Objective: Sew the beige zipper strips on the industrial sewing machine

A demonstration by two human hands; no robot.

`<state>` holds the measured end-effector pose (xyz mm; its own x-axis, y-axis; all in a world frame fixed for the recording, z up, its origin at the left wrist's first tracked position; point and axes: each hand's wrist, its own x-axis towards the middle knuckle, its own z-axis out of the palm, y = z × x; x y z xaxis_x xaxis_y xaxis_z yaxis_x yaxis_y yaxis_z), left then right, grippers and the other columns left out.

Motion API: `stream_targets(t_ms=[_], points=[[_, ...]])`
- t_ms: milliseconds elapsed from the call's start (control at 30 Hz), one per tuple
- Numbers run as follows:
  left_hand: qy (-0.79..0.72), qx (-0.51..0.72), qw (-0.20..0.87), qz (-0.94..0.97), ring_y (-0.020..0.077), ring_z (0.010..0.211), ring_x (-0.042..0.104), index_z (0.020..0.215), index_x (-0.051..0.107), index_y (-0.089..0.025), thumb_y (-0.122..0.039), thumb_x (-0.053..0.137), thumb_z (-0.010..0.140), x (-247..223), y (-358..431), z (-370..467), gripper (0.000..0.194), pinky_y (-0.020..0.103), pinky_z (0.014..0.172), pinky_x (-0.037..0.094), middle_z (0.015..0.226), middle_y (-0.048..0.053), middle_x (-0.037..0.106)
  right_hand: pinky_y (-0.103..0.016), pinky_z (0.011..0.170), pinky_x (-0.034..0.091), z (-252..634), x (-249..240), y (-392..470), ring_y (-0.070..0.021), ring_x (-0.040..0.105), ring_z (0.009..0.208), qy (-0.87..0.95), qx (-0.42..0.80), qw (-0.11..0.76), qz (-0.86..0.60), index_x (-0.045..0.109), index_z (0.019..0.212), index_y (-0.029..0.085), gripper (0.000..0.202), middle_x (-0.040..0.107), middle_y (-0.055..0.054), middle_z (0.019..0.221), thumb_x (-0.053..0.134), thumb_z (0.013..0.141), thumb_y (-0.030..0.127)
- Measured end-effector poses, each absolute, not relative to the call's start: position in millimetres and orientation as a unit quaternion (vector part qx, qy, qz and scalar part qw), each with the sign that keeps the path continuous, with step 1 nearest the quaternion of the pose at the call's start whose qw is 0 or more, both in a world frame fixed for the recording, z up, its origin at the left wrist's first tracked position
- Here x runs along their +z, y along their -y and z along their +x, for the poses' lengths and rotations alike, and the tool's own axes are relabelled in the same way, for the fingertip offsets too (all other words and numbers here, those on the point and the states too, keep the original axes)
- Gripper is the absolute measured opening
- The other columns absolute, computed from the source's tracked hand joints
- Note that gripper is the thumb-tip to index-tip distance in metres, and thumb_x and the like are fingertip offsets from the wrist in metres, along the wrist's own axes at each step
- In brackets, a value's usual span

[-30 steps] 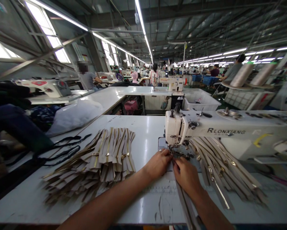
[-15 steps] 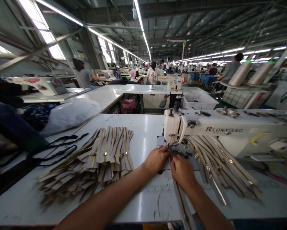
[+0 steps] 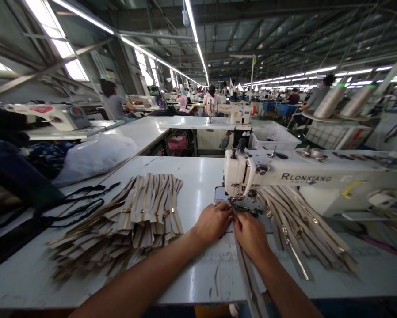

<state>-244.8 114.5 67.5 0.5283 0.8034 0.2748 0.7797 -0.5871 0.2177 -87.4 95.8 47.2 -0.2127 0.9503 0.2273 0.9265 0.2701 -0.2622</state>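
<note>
"Where do we have the zipper strip (image 3: 246, 278)?"

"Its far end lies at the needle side of our sewing machine (image 3: 271, 170); the rest runs toward us over the bench (image 3: 198, 176)."

"And our grip?"

"Our right hand (image 3: 251, 234) is clamped on the strip; our left hand (image 3: 214, 222) curls by that end, but we can't tell whether it pinches."

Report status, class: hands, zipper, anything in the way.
Left hand, right hand at zipper, by sewing machine. Zipper runs past near edge of table. Piled zippers both sides, clear of hands.
</note>
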Motion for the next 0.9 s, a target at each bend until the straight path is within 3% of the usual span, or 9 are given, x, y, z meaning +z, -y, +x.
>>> stream_targets(t_ms=[200,433,633,767,900], points=[[-0.440,0.197,0.042,0.875,0.0232,0.093,0.059,0.096,0.070,-0.016,-0.019,0.056,0.089,66,-122,-249,0.016,0.036,0.087,0.051,0.099,0.008,0.064,-0.026,0.064,0.042,-88,49,-96,-0.0189,0.065,0.077,0.783,0.029,0.158,-0.601,0.067,0.103,0.019,0.025,0.067,-0.005,0.088,0.043,0.094,0.019],[-0.343,0.248,0.087,0.902,0.0204,0.099,0.057,0.114,0.064,-0.018,-0.015,0.047,0.093,59,-126,-252,0.027,0.032,0.089,0.050,0.105,0.009,0.060,-0.027,0.067,0.044,-85,51,-94,-0.0199,0.065,0.081,0.785,0.036,0.164,-0.596,0.067,0.103,0.018,0.026,0.067,-0.005,0.091,0.042,0.096,0.020],[-0.326,0.242,0.086,0.910,0.0205,0.095,0.057,0.106,0.067,-0.016,-0.015,0.046,0.093,58,-128,-254,0.025,0.032,0.086,0.050,0.101,0.010,0.060,-0.028,0.073,0.046,-70,43,-70,-0.0198,0.064,0.079,0.773,0.096,0.246,-0.576,0.064,0.114,0.016,0.029,0.067,-0.004,0.087,0.051,0.088,0.018],[-0.322,0.239,0.074,0.913,0.0203,0.094,0.057,0.103,0.068,-0.016,-0.015,0.045,0.094,56,-128,-255,0.025,0.031,0.085,0.050,0.101,0.010,0.060,-0.028,0.072,0.046,-65,35,-58,-0.0187,0.063,0.076,0.764,0.104,0.296,-0.564,0.066,0.110,0.016,0.028,0.065,-0.005,0.085,0.048,0.089,0.018],[-0.329,0.234,0.069,0.912,0.0197,0.095,0.057,0.106,0.067,-0.016,-0.017,0.043,0.095,55,-128,-254,0.027,0.031,0.085,0.050,0.102,0.010,0.061,-0.027,0.071,0.046,-67,33,-57,-0.0178,0.062,0.078,0.781,0.085,0.281,-0.552,0.067,0.106,0.017,0.027,0.064,-0.005,0.085,0.044,0.091,0.018]])
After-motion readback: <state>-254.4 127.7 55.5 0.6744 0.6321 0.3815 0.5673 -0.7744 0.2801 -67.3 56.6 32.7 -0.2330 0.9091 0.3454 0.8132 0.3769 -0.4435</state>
